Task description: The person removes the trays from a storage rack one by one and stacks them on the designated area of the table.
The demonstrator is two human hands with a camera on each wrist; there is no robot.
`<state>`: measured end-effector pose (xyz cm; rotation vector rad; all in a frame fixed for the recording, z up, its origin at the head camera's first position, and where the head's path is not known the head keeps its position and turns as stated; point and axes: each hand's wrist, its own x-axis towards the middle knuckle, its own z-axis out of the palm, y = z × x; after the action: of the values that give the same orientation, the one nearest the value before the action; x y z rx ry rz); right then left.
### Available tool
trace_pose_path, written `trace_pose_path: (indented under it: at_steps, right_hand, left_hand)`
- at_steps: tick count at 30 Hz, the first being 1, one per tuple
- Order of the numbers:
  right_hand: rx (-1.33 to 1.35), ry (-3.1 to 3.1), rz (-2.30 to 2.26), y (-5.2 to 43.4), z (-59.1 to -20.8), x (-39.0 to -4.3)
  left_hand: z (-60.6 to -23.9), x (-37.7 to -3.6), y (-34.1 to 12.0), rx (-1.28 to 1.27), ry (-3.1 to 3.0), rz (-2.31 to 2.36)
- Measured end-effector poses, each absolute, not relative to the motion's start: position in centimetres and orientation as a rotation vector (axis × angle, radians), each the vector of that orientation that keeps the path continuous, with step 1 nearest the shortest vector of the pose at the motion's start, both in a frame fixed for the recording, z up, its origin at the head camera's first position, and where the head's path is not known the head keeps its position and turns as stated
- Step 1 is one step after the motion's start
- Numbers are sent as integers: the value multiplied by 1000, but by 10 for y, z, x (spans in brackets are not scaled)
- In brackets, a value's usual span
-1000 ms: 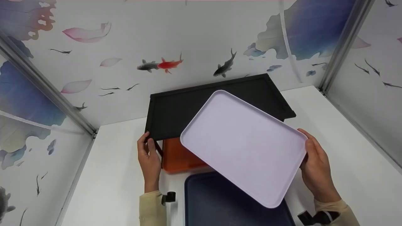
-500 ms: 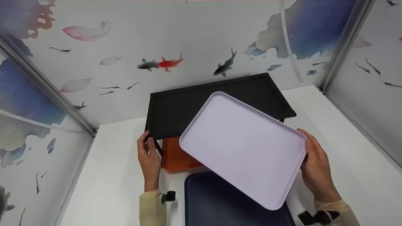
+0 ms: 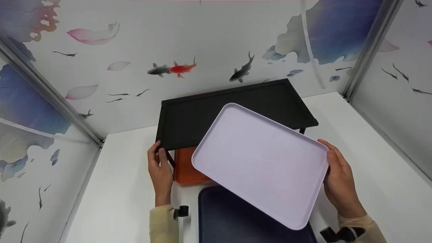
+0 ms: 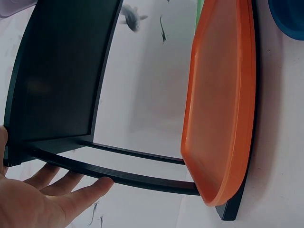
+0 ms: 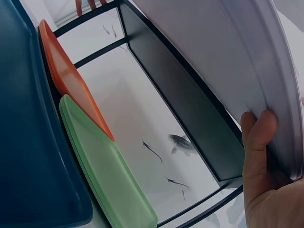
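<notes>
The fingers (image 3: 334,158) of my right hand (image 3: 341,182) curl over the near right corner of a pale lilac tray (image 3: 260,162), with my thumb on its rim, so that I grip it and hold it up in the air, tilted. The tray hangs above the table (image 3: 364,162), its far corner over a black rack (image 3: 216,111) and its near edge over a dark blue tray (image 3: 236,216) that lies flat on the table in front of me.

My left hand (image 3: 160,172) rests against the near left corner of the black rack. From the left wrist view, its fingers (image 4: 71,197) lie straight and relaxed, their tips touching a thin black crossbar of the rack, and they hold nothing.

The rack is a low stand with a flat black top shelf on slim legs. Under that shelf lies an orange tray (image 3: 189,168), its near edge showing just past the shelf front. From the right wrist view a light green tray (image 5: 109,185) lies beside the orange one, also under the shelf, with the orange tray's edge overlapping it.

Both sleeves are cream coloured. Behind the table stand white wall panels printed with fish, petals and blue leaves.
</notes>
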<state>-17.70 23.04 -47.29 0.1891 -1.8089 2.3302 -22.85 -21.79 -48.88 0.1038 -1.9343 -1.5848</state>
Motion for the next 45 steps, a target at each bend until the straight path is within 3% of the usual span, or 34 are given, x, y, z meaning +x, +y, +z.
trace_pose_path:
  at_steps: [18,26,45]
  right_hand:
    - [209,-1864,2310,232,-473,-178]
    - [185,-1895,2303,231,-473,-177]
    - [169,-1958,2295,230,-473,-176]
  left_hand:
    - [-489,-229,-217,106,-1933,-1559]
    - [-462,-213,-204,109,-1935,-1570]
    - [-463,-213,-204,117,-1940,-1577]
